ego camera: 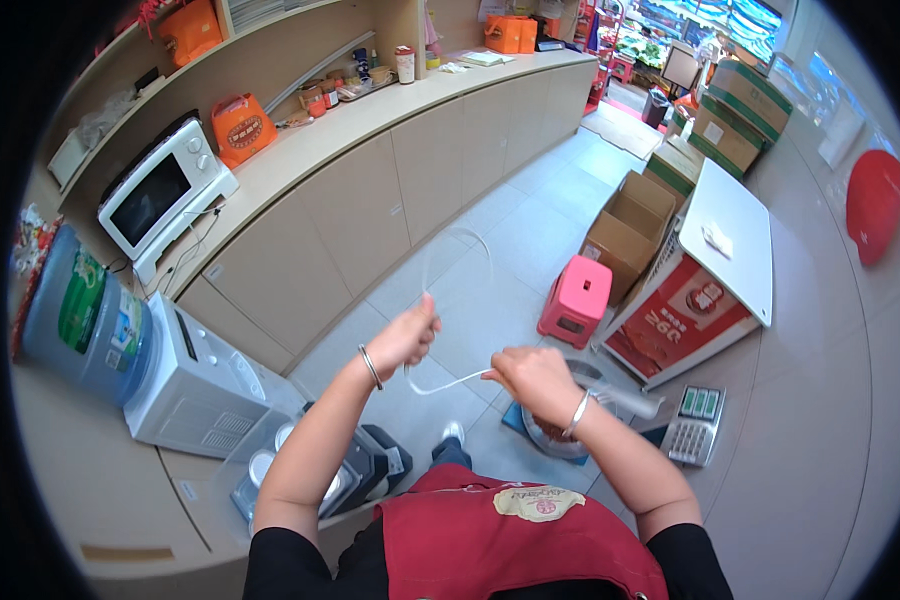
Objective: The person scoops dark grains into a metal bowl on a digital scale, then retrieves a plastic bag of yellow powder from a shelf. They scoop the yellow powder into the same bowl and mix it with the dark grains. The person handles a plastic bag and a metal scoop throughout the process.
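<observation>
A thin white cord or strip (450,387) runs slackly between my two hands above the tiled floor. My left hand (409,337) is closed around one part of it, and a faint, blurred loop rises beyond the fingers. My right hand (536,381) pinches the cord between thumb and fingers, with the palm turned down. Below that wrist, partly covered by the forearm, is a round bowl (568,448) with reddish-brown contents I cannot identify. Something blue and flat (515,420) lies under it. A translucent plastic piece (637,403) sticks out to the right of the bowl.
A pink plastic stool (576,300) and an open cardboard box (622,240) stand ahead, beside a white-topped stand (735,232). An electronic scale (694,425) sits at right. On the left are a water dispenser (202,382), a microwave (157,195) and a long counter (360,112).
</observation>
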Demonstrator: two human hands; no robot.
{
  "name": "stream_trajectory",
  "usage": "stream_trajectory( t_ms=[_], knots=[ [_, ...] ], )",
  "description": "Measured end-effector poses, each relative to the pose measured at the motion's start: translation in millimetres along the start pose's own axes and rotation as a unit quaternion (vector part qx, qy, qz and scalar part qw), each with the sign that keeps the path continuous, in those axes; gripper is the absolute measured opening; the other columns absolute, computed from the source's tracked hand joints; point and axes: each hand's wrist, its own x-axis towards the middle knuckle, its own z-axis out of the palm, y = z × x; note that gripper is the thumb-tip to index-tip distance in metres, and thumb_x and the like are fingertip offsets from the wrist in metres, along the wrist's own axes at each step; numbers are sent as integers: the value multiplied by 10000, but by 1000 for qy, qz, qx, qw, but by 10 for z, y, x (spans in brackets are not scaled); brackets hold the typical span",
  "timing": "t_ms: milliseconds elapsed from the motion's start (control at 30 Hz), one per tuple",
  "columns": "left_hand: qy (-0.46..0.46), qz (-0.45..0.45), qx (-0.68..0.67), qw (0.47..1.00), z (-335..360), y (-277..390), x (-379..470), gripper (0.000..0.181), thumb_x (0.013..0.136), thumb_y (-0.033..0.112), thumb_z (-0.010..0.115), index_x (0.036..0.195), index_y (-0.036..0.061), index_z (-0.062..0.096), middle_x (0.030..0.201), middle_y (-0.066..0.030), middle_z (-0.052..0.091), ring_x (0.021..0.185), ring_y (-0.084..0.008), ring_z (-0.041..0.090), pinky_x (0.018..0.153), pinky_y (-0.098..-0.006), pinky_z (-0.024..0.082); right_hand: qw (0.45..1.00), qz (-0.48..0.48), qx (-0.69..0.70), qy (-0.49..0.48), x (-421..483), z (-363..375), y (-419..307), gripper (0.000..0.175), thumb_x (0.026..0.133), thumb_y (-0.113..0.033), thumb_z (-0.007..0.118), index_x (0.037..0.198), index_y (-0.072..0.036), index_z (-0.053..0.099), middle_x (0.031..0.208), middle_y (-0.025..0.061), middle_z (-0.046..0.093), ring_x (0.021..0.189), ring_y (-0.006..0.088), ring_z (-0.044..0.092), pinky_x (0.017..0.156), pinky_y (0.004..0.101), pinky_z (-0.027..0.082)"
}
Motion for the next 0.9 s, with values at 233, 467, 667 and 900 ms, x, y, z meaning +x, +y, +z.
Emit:
stream_trajectory(
  t_ms=[233,467,667,900],
  knots=[
    [-181,106,267,940,-651,290,1172,420,915,467,449,928,50,493,674,-14,458,601,-106,460,535,-275,406,987,-151,-46,-15,2000,-127,1423,291,734,-357,663,661,-89,573,613,47,554,589,215,567,516,341,426],
    [-258,178,383,869,-1646,1328,2223,334,953,344,413,957,24,506,710,-117,533,661,-258,499,674,-376,422,886,52,329,-322,3893,-10,2657,253,723,-220,753,653,-53,575,548,-22,521,527,46,450,485,229,342],
    [-199,134,167,956,-2180,2017,3513,276,951,299,421,854,54,504,690,17,459,620,-92,441,564,-250,383,890,116,384,-219,4190,329,3765,235,891,-285,545,845,-55,536,674,21,525,612,89,479,559,240,398],
    [121,94,534,832,-2190,2390,6080,280,922,283,416,929,22,519,772,-170,636,694,-288,624,594,-391,478,984,81,69,-142,4232,857,4991,195,898,-257,488,893,-64,517,776,103,553,732,270,599,575,402,468]
  ],
)
